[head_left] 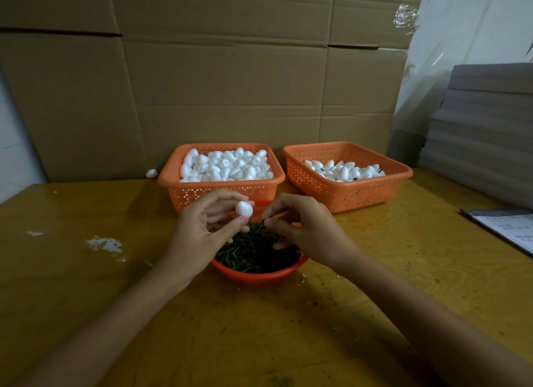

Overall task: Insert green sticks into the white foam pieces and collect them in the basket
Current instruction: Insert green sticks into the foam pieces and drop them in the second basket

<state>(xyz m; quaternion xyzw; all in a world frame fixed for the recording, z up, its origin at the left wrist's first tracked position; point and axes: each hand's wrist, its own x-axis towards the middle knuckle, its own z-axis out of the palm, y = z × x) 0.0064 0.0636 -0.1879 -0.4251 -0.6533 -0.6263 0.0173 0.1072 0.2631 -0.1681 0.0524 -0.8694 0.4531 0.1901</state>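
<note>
Here, close by, two bare arms reach over a yellow table (375,300). Between the hands sits a round orange bowl (259,275) full of green sticks (253,254). The left hand (202,230) is just above the bowl, holding one white foam piece (244,208) between its thumb and fingertips. The right hand (305,230) is right beside it. Its thumb and first finger pinch one stick (264,219), which is tiny and hard to see.

Behind the bowl is the left basket (219,184), heaped with plain foam pieces (227,165). Next to it, the right basket (346,196) holds fewer done pieces (343,170), some showing dark sticks. One loose foam piece (151,173) lies on the table by the cardboard wall (230,83). At the far right are a paper (507,228) and a grey stack (484,127).
</note>
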